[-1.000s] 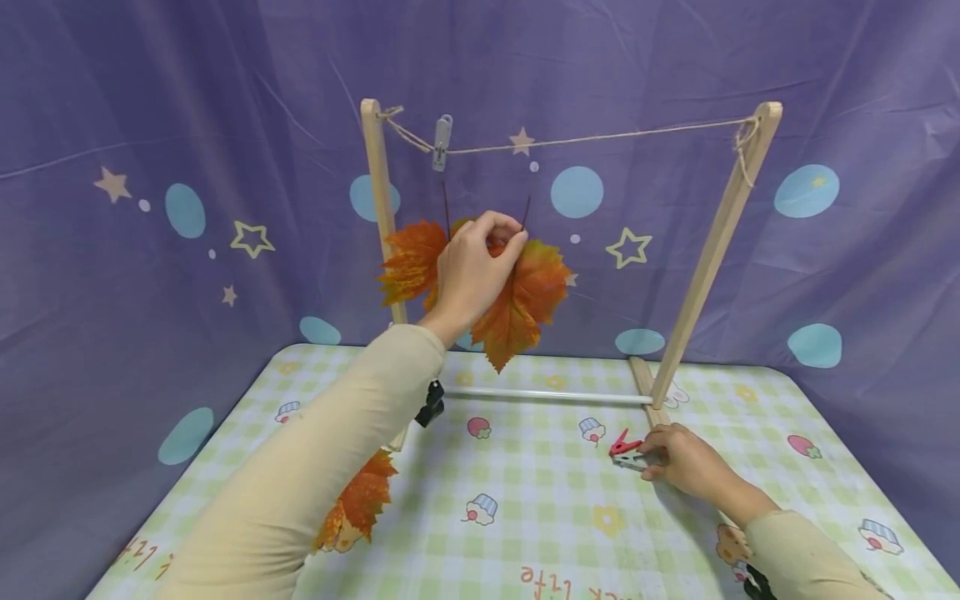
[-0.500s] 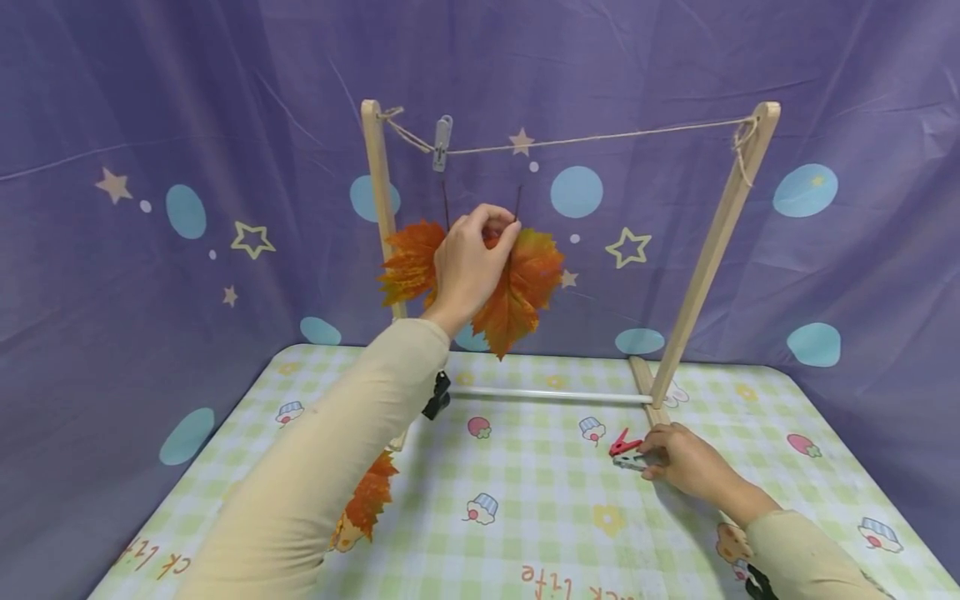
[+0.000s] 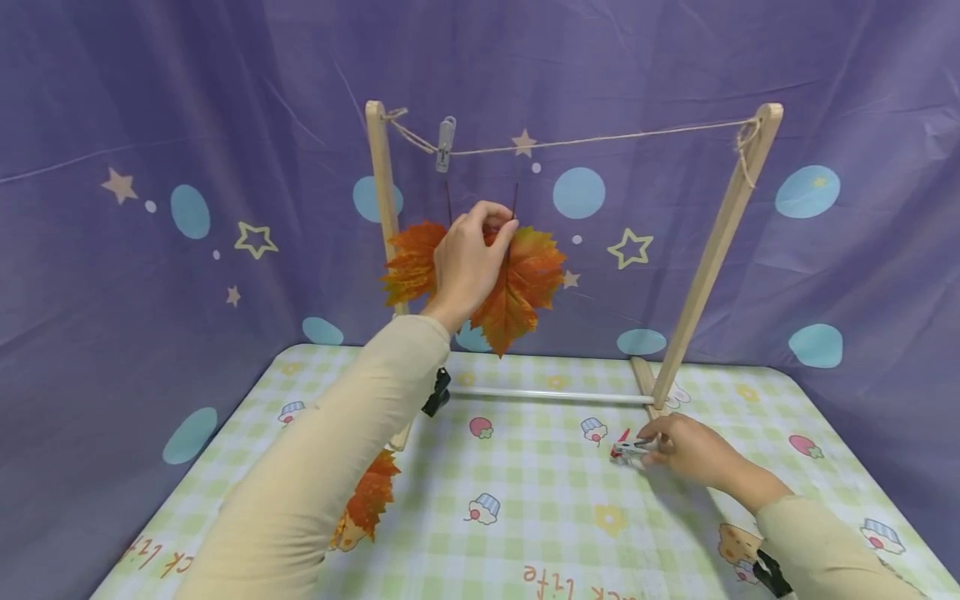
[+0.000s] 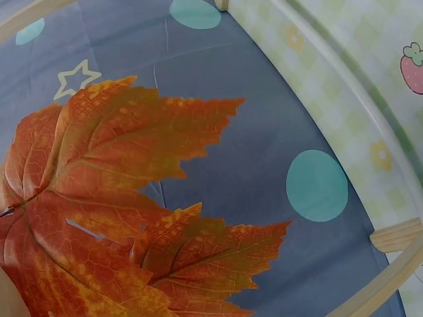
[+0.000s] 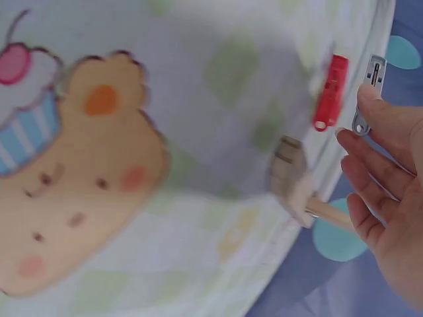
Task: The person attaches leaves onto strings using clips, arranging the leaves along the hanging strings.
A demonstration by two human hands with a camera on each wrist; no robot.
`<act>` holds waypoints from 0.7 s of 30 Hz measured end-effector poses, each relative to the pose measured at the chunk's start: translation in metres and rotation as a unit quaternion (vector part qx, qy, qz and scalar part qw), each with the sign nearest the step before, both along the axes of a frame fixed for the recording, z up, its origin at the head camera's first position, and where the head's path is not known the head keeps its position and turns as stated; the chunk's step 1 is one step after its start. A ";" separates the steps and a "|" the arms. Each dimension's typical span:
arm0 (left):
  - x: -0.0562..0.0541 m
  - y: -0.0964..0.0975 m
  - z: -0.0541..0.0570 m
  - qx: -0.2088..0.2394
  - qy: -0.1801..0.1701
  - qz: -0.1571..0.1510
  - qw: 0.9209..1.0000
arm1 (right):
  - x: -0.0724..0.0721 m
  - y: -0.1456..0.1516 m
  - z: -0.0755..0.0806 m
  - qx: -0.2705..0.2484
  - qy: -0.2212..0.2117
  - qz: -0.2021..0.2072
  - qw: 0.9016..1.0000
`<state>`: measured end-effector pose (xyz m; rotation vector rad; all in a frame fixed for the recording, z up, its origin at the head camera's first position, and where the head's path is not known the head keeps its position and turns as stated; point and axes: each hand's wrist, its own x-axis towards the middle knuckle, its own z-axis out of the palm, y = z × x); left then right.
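My left hand pinches the thin dark stem of an orange maple leaf, which hangs below the twine. Partly hidden behind that hand, another maple leaf hangs beneath a grey clothespin clipped on the twine. The left wrist view is filled at left by the overlapping orange leaves. Low at the right, my right hand pinches a second grey clothespin between thumb and fingers. Just beside it lies a red clothespin on the tablecloth.
Two wooden posts, the left post and the right post, carry the twine. A white rod runs low between them. One more orange leaf lies on the checked tablecloth, partly behind my left sleeve.
My left hand has risen slightly with its leaf, bringing the leaf a little left and nearer the twine. My right hand has lifted the grey clothespin slightly beside the red one.
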<state>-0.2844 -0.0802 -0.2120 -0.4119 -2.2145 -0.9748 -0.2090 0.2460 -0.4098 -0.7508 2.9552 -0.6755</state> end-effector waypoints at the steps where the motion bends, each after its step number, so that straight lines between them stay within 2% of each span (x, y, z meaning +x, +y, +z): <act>1: 0.000 0.000 0.000 0.001 -0.002 0.000 1.000 | 0.000 0.000 0.004 -0.001 -0.003 0.000 1.000; 9: 0.001 0.000 -0.001 0.009 -0.008 0.001 1.000 | 0.000 -0.009 0.030 0.000 -0.015 0.019 1.000; 15: 0.001 -0.002 -0.002 0.007 -0.012 0.005 1.000 | 0.001 -0.020 0.053 0.025 0.034 0.054 0.998; 21: 0.000 -0.002 -0.002 0.012 -0.014 0.004 1.000 | -0.004 -0.030 0.077 0.039 0.060 0.072 0.995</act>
